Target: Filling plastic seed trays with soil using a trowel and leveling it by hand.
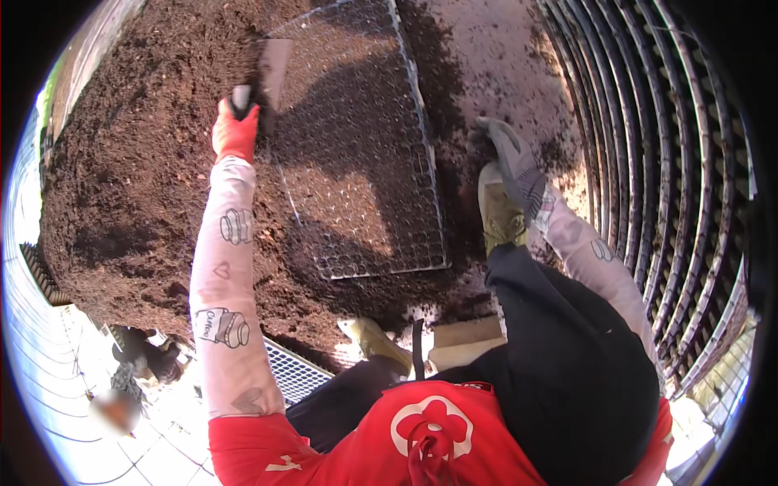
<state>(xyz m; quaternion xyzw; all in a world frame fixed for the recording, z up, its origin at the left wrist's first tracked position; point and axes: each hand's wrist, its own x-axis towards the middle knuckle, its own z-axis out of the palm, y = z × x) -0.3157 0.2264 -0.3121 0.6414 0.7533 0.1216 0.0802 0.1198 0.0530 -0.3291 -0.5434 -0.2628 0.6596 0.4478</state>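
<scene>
My left hand (237,130), in an orange-red glove, grips the rounded handle of a flat-bladed hand tool (276,79). The pale flat part of that tool lies along the left side of a plastic seedling cell tray (419,237). Dark soil fills or covers much of the tray, while rows of cells show along its right and near edges. To the tray's right, my right hand (513,152) wears a grey glove with its fingers extended, beside an olive shoe (501,209). No held object shows in it.
A large heap of loose soil (140,182) spreads on the left. Stacked dark slatted or cell trays (656,121) stand along the right. A cardboard piece (468,343) and a white perforated crate (295,370) lie near my legs. Another person (146,358) is at the lower left.
</scene>
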